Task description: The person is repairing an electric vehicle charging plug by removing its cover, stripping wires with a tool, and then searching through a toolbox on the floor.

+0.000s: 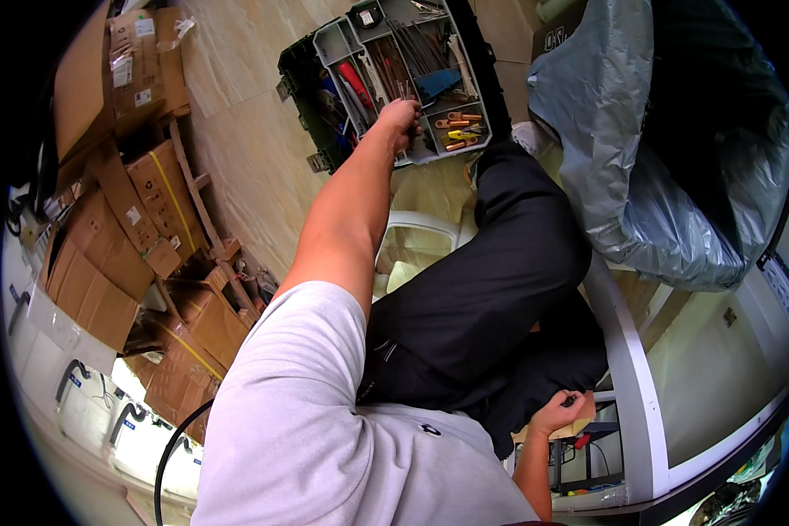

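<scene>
My left arm stretches forward to a toolbox (422, 161) with a grey divided tray. In its middle compartment my left hand (400, 124) has its fingers curled down among thin metal rods and bits; what they pinch is hidden. Beside that hand lie copper cable lugs (461, 118), a yellow piece (461, 135) and a blue pouch (437, 82). A red-handled tool (354, 81) rests in the compartment to the left. Low on the right, next to my knee, my right hand (552, 414) is closed round a small black object (570, 401).
Cardboard boxes (162, 197) are stacked on a wooden pallet (188, 175) at the left. A grey plastic bag (596, 114) lines a large bin at the right. White metal framing (627, 368) stands beside my right leg. A white stool frame (422, 219) is below the toolbox.
</scene>
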Motion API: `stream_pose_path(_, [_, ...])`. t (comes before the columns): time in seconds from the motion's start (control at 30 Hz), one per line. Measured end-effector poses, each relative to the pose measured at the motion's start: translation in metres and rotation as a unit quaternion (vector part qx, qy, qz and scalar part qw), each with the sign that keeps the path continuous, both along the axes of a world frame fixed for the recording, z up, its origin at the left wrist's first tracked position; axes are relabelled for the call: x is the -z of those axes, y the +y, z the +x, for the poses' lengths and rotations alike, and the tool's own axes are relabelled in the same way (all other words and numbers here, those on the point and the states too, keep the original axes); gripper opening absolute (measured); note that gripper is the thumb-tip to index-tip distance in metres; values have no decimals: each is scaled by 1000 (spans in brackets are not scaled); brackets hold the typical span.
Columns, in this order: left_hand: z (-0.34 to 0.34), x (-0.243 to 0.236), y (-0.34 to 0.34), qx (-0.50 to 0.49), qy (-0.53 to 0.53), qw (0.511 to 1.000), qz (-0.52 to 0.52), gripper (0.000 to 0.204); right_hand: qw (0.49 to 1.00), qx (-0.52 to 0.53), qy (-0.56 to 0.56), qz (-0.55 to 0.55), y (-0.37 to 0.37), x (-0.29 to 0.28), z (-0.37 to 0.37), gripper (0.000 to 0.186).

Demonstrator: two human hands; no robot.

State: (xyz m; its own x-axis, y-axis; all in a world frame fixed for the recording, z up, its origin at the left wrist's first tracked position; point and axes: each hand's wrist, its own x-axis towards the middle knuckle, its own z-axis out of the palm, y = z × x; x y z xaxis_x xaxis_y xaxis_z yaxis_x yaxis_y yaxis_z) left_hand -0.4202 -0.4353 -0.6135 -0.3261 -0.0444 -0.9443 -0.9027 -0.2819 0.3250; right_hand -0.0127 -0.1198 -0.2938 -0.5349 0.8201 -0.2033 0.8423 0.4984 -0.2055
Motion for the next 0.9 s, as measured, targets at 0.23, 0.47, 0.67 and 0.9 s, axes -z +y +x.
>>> stream_pose_path(0.23, [-3,1,4,-45,30,997,-48,12,1000,1,-20,4,5,2,9,14])
stream_pose_path(0.47, [-10,-1,-2,-49,27,998,24,17,999,25,-33,-11,3,-2,5,14])
stream_pose_path(0.67, [-17,-3,1,-39,12,999,17,13,999,16,-44,-2,4,0,5,15])
stream_pose_path(0.9, [-18,5,-25,4,5,998,60,16,999,3,-48,10,2,-2,2,15])
